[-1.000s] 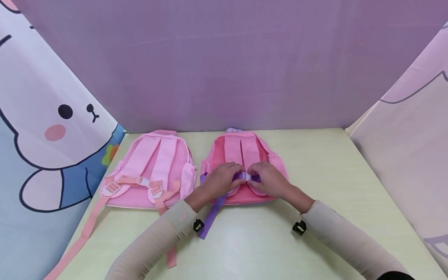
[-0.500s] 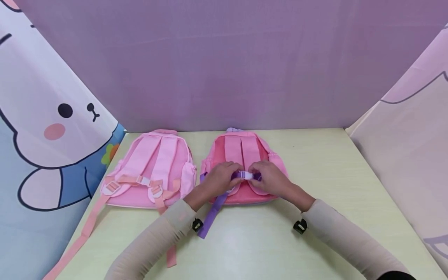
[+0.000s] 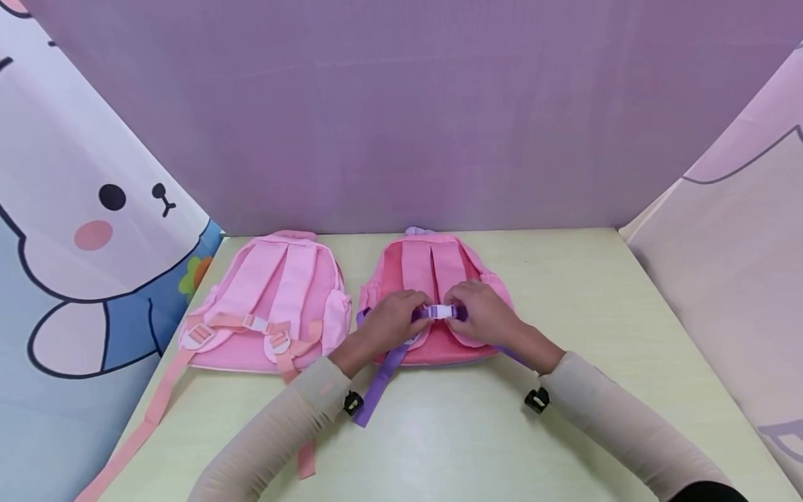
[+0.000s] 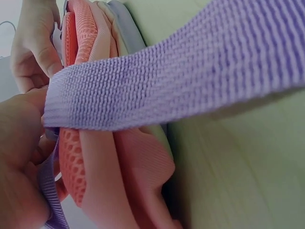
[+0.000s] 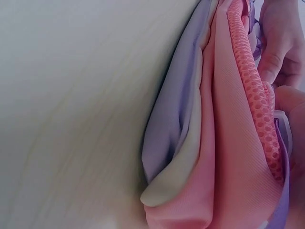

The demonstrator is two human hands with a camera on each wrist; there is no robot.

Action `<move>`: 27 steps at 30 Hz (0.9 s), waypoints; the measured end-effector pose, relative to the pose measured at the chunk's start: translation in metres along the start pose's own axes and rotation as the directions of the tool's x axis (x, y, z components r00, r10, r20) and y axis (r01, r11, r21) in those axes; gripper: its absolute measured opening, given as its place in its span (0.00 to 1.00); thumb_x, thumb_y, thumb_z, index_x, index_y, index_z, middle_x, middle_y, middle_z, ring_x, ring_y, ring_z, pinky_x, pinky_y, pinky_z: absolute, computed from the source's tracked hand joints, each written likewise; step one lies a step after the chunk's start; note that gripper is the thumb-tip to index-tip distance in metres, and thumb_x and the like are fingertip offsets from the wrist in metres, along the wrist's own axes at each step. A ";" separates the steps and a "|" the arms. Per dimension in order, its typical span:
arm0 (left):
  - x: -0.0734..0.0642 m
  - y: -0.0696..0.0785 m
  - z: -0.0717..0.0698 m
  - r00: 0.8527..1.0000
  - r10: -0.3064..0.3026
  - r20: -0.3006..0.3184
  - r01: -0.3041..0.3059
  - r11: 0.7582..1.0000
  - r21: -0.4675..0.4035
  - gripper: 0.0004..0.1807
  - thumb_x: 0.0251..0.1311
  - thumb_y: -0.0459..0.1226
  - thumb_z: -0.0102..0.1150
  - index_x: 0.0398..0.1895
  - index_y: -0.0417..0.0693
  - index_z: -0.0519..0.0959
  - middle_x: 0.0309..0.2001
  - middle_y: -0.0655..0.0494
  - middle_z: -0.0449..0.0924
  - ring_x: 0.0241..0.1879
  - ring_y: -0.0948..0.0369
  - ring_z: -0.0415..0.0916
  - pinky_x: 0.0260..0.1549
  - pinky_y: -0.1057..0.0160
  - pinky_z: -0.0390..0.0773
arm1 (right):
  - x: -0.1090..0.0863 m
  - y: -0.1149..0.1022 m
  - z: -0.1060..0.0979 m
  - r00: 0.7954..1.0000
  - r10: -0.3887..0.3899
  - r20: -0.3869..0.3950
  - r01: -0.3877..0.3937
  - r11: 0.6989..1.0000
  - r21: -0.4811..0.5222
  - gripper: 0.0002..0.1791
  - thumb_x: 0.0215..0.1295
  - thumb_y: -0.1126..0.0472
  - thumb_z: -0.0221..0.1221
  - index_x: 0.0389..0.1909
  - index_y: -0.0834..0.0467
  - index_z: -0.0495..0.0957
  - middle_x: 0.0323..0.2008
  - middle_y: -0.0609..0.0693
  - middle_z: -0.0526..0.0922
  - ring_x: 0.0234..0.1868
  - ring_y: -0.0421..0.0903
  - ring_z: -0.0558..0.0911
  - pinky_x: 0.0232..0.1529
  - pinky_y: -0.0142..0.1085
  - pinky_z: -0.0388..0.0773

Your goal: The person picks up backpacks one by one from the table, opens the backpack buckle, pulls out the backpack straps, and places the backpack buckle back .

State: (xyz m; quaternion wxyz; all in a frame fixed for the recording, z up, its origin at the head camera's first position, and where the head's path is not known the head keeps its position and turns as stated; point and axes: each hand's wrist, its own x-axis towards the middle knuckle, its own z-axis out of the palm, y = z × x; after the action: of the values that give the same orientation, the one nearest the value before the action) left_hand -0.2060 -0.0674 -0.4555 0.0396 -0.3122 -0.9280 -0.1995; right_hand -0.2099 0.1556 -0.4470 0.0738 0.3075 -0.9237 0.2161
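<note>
A pink backpack (image 3: 448,258) lies with its straps up on the table, right of the other bag. Across its lower back runs a purple strap with a white buckle (image 3: 442,312), whose halves look joined. My left hand (image 3: 394,322) pinches the purple strap at the buckle's left end. At the right end my right hand (image 3: 484,315) pinches the strap between thumb and fingers. A loose purple strap end (image 3: 381,383) hangs onto the table, and the left wrist view has purple webbing (image 4: 167,76) close up. The right wrist view shows the backpack's side (image 5: 238,143).
To the left lies a lighter pink backpack (image 3: 297,272) with buckled peach straps. One long peach strap (image 3: 153,411) trails to the table's front left. A purple backdrop (image 3: 414,118) stands behind the pale table (image 3: 564,279), with printed cloths at both sides.
More of the white buckle shows between my hands than a second ago. My right hand has shifted slightly up. A purple strap end now shows under the right wrist.
</note>
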 end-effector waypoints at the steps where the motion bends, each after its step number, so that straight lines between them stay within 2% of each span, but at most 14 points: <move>1: 0.000 0.000 0.000 1.000 0.000 -0.001 0.000 1.000 -0.004 0.15 0.66 0.46 0.66 0.51 0.51 0.80 0.39 0.58 0.82 0.36 0.64 0.75 0.41 0.66 0.81 | 0.000 0.000 0.000 1.000 -0.004 -0.003 0.004 1.000 -0.002 0.12 0.56 0.59 0.72 0.39 0.55 0.82 0.32 0.46 0.82 0.38 0.44 0.76 0.44 0.39 0.76; 17: 0.000 -0.001 0.003 1.000 -0.006 0.007 0.006 1.000 -0.031 0.13 0.67 0.44 0.65 0.51 0.50 0.80 0.42 0.57 0.81 0.39 0.63 0.75 0.43 0.66 0.81 | 0.000 0.000 0.002 0.998 -0.032 -0.050 0.031 0.999 -0.009 0.10 0.55 0.60 0.72 0.37 0.56 0.85 0.32 0.47 0.84 0.38 0.44 0.77 0.43 0.40 0.77; 22: 0.000 0.000 0.003 1.000 0.010 -0.015 -0.010 0.999 -0.043 0.12 0.67 0.43 0.65 0.49 0.49 0.81 0.40 0.57 0.82 0.38 0.64 0.75 0.41 0.67 0.81 | -0.001 0.000 0.002 0.997 -0.035 -0.064 0.035 0.999 0.001 0.09 0.54 0.61 0.71 0.36 0.57 0.86 0.32 0.49 0.85 0.37 0.45 0.78 0.41 0.39 0.77; 27: -0.001 0.002 0.001 1.000 -0.005 -0.022 0.003 0.998 -0.063 0.12 0.67 0.43 0.66 0.47 0.48 0.81 0.39 0.57 0.81 0.36 0.64 0.74 0.38 0.69 0.80 | -0.002 0.003 0.002 0.997 -0.023 -0.078 0.025 0.999 0.030 0.08 0.54 0.62 0.71 0.35 0.58 0.85 0.32 0.50 0.85 0.37 0.44 0.78 0.40 0.38 0.78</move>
State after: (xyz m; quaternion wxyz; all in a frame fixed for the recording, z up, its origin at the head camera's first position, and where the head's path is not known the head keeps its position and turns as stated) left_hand -0.2039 -0.0658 -0.4561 0.0396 -0.3092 -0.9213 -0.2324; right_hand -0.2101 0.1584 -0.4501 0.1075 0.3111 -0.9129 0.2412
